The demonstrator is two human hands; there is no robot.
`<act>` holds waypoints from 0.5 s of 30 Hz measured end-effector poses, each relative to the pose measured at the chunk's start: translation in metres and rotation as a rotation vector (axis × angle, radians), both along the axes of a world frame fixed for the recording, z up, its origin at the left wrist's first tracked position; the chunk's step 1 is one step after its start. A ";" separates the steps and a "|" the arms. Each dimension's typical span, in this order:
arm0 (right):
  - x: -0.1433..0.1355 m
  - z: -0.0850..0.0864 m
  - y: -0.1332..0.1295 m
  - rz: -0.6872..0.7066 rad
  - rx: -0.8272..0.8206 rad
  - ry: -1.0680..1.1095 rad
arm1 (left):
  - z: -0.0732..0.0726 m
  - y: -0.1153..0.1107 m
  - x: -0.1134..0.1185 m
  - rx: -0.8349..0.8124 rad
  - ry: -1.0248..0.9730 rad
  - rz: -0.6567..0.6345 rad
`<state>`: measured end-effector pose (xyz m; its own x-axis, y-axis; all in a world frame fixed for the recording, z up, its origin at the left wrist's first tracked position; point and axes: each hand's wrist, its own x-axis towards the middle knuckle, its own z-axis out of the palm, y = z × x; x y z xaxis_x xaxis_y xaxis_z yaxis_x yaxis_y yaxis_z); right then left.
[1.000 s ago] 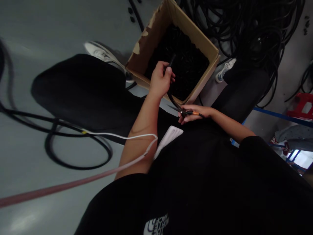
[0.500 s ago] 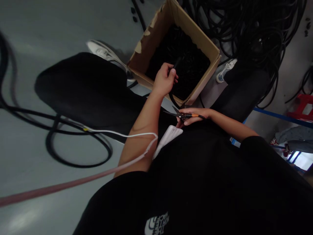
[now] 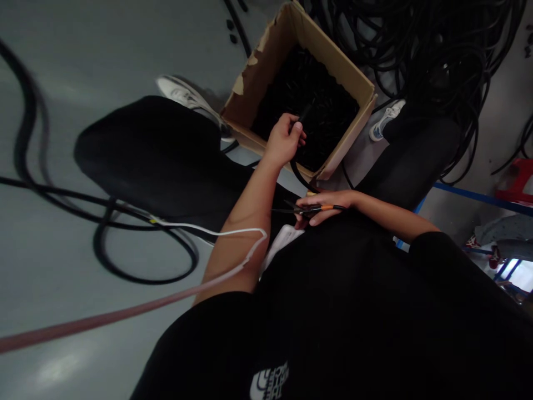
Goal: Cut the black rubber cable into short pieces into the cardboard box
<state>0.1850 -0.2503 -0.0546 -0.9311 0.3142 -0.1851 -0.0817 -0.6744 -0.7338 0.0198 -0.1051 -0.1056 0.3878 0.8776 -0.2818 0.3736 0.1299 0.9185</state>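
Observation:
My left hand (image 3: pixel 286 139) is closed around a black cable (image 3: pixel 306 115) over the near side of an open cardboard box (image 3: pixel 256 145). From that hand the cable bends down over the box rim toward my right hand (image 3: pixel 331 201). Held in my right hand is a pair of scissors (image 3: pixel 306 210) with black-and-orange handles, the blades pointing left toward my left forearm. Many short black pieces (image 3: pixel 287 83), too dark to make out singly, lie in the box. Just below the scissors a flat white object (image 3: pixel 286 236) rests against my lap.
Coils of black cable (image 3: pixel 387 39) are heaped at the upper right. More black cable (image 3: pixel 144 280) loops over the grey floor at left. A white-to-pink cord (image 3: pixel 166 300) crosses my left forearm. A blue bar (image 3: pixel 478 197) and red object (image 3: pixel 516 180) are at right.
The scissors have swung from pointing up and left to lying nearly level, slightly lower. My left hand stays on the cable above the box. The whole view has shifted slightly.

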 end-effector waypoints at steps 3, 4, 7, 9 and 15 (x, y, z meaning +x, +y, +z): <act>-0.005 0.001 0.001 0.028 0.023 -0.001 | -0.003 0.000 0.002 -0.002 0.006 0.014; -0.007 0.002 0.001 0.034 0.030 -0.002 | -0.003 0.000 0.002 -0.008 0.006 0.015; -0.009 0.004 0.003 0.046 0.041 -0.002 | 0.000 0.000 0.003 -0.034 0.009 0.001; -0.007 0.006 0.004 0.047 0.030 0.002 | 0.001 0.000 0.003 -0.043 0.013 -0.019; 0.008 0.001 0.009 -0.150 -0.056 -0.077 | -0.012 -0.001 0.000 -0.020 0.027 -0.003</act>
